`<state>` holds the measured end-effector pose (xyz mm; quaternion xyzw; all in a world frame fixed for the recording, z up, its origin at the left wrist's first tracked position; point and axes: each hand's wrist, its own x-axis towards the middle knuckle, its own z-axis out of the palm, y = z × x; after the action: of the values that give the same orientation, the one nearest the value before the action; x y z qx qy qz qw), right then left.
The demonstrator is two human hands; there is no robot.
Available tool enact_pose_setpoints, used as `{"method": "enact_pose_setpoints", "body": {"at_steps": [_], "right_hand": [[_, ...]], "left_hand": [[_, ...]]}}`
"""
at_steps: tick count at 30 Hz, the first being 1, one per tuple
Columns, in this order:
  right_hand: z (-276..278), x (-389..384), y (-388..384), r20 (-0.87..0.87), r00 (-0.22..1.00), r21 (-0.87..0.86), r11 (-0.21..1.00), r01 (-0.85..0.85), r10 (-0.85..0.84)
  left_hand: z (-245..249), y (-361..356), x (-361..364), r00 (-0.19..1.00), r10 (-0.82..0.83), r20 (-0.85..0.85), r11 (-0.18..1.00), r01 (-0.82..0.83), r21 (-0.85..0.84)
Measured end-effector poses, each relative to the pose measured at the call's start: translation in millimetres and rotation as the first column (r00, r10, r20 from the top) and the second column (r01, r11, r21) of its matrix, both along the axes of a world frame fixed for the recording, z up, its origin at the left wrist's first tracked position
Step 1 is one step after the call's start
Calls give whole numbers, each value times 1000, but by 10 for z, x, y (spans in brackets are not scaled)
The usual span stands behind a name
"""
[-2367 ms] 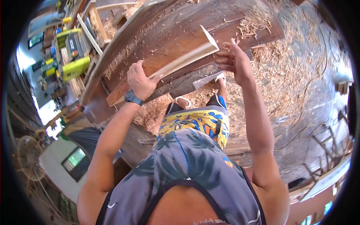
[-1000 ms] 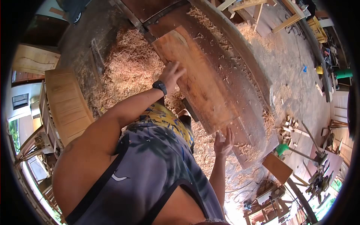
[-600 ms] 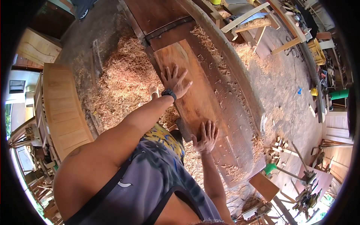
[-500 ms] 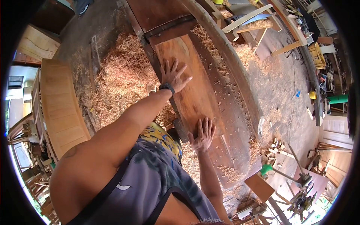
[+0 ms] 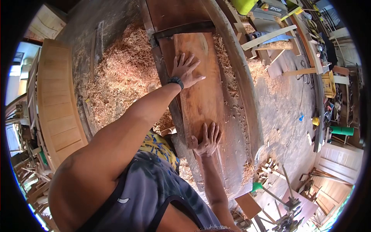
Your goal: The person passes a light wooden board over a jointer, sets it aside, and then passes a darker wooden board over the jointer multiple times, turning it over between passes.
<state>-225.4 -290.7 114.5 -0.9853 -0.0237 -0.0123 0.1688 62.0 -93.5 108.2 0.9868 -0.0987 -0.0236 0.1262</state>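
Observation:
A reddish-brown wooden board (image 5: pixel 203 94) lies flat along a long brown workbench (image 5: pixel 237 139). My left hand (image 5: pixel 186 72), a dark band on its wrist, rests palm down with spread fingers near the board's far left edge. Lower down, my right hand (image 5: pixel 208 141) presses flat on the board's near end, thumb at its left corner. Neither hand is wrapped around anything. Just beyond the board's far end, a dark strip (image 5: pixel 185 31) crosses the bench.
Curly wood shavings (image 5: pixel 129 77) heap on the floor left of the bench; more lie along its right side. A panelled wooden door (image 5: pixel 60 100) stands at left. At right are a wooden frame (image 5: pixel 270 37), a yellow crate (image 5: pixel 329 84) and a cable on the floor.
The board has shifted away from me, its far end now close to the dark strip, with both hands still flat on it. The view has also turned slightly.

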Motion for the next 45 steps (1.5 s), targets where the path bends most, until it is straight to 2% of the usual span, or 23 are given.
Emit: {"method": "enact_pose_setpoints", "body": {"at_steps": [14, 25, 42, 45], "right_hand": [[-64, 401, -143, 21, 1000, -7, 1000, -23, 23], [-91, 570, -151, 51, 997, -29, 998, -56, 58], [-151, 706, -109, 34, 999, -72, 997, -40, 42], [-161, 714, -88, 40, 999, -31, 999, -30, 32]], "left_hand": [[31, -57, 364, 999, 4, -44, 1000, -4, 12], [-60, -49, 539, 999, -23, 43, 1000, 23, -8], [-43, -62, 735, 999, -36, 32, 999, 37, -23], [-64, -55, 753, 998, -39, 39, 998, 41, -40]]}}
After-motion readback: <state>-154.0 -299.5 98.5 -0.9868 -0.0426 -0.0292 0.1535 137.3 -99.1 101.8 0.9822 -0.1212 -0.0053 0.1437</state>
